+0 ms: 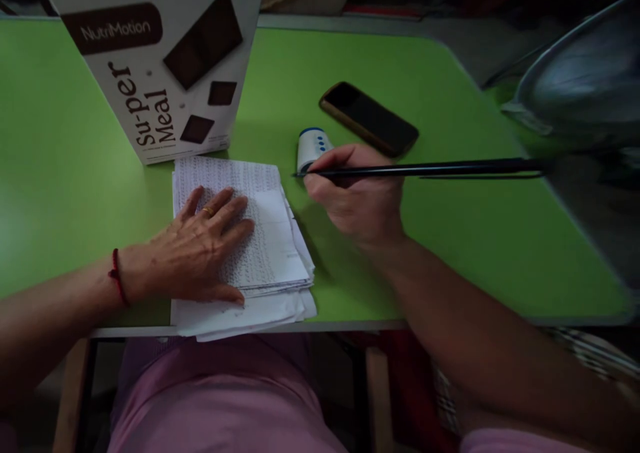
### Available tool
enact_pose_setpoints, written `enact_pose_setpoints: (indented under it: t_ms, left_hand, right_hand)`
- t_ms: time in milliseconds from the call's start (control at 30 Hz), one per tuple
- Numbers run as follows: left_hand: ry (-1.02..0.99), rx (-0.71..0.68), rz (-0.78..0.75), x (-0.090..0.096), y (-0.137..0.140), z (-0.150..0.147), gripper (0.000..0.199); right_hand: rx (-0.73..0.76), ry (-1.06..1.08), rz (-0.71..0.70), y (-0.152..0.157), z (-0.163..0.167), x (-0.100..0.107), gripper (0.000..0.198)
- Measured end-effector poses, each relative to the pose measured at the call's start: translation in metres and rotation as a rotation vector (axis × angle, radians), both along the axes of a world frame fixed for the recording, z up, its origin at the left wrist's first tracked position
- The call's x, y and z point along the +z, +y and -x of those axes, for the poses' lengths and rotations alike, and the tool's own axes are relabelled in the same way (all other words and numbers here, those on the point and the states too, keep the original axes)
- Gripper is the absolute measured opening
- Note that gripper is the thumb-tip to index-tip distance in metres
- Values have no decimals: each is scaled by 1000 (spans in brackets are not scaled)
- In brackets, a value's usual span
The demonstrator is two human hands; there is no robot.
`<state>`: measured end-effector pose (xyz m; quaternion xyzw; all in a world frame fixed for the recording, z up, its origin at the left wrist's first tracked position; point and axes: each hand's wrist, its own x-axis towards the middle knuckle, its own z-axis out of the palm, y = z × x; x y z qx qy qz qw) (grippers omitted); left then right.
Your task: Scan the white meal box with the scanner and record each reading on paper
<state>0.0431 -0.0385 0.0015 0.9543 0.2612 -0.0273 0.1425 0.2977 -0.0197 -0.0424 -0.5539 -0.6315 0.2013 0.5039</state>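
Observation:
My left hand lies flat with fingers spread on a stack of handwritten paper sheets near the table's front edge. Dense rows of small writing cover the top sheet. To the right of the stack, my right hand pinches a black pen, its long shaft pointing right. The pen's tip is raised beside a small white bottle with blue dots and a blue end, just behind my fingers. Whether the tip touches the bottle I cannot tell.
A white NutriMotion box stands upright behind the papers. A dark phone lies on the green table beyond my right hand. At the right, past the table edge, is a pale, shiny rounded object.

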Motion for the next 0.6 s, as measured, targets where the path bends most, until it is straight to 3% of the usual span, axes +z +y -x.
enact_pose_setpoints:
  t_ms: [200,500,600]
  left_hand:
    - [3,-3,-25,-1,0,2,99]
    - [-3,-9,-69,0,-2,1,94]
    - [-5,-9,-62,1,-3,-1,90]
  right_hand:
    - [20,-69,-104,-5,1,4,5]
    - [181,-389,-474,-10,-6,25,13]
    - [228,-486,-535,-13,-5,30,15]
